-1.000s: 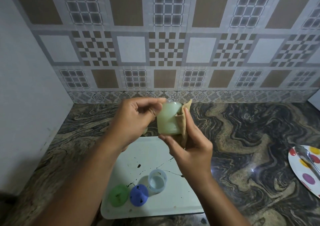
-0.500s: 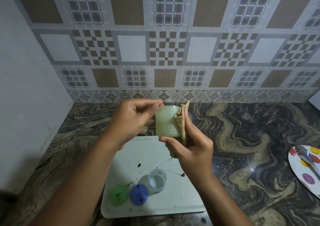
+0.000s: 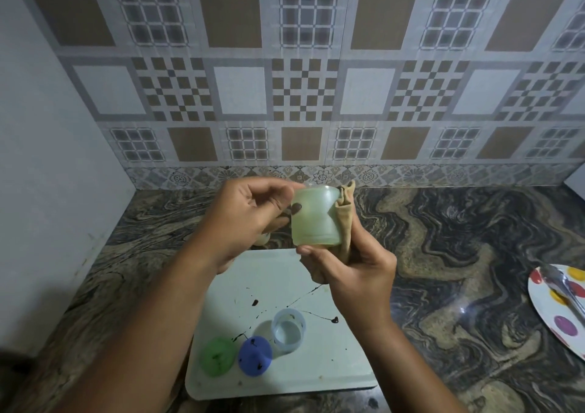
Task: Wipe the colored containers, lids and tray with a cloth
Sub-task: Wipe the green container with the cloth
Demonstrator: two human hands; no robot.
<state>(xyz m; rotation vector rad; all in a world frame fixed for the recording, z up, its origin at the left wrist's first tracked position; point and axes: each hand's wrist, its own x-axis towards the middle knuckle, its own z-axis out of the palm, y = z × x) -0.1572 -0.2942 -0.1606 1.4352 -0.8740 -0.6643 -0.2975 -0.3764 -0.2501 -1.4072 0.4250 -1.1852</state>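
Note:
A pale green container [image 3: 313, 218] is held in the air above the white tray [image 3: 342, 362]. My left hand [image 3: 250, 219] pinches its rim, a dark-stained fingertip showing through its wall. My right hand [image 3: 354, 270] grips a tan cloth [image 3: 345, 219] against the container's right side, with the thumb under its base. On the tray stand a clear blue container [image 3: 288, 330], a blue lid [image 3: 255, 355] and a green lid [image 3: 219, 355], among dark splashes and streaks.
The tray lies on a dark marbled counter [image 3: 459, 254] that meets a tiled wall behind and a plain wall to the left. A white plate with coloured dots [image 3: 560, 314], carrying a metal utensil [image 3: 560, 286], sits at the right edge.
The green container has turned a little in my hands and the cloth has shifted along its right side. The things on the tray have not moved.

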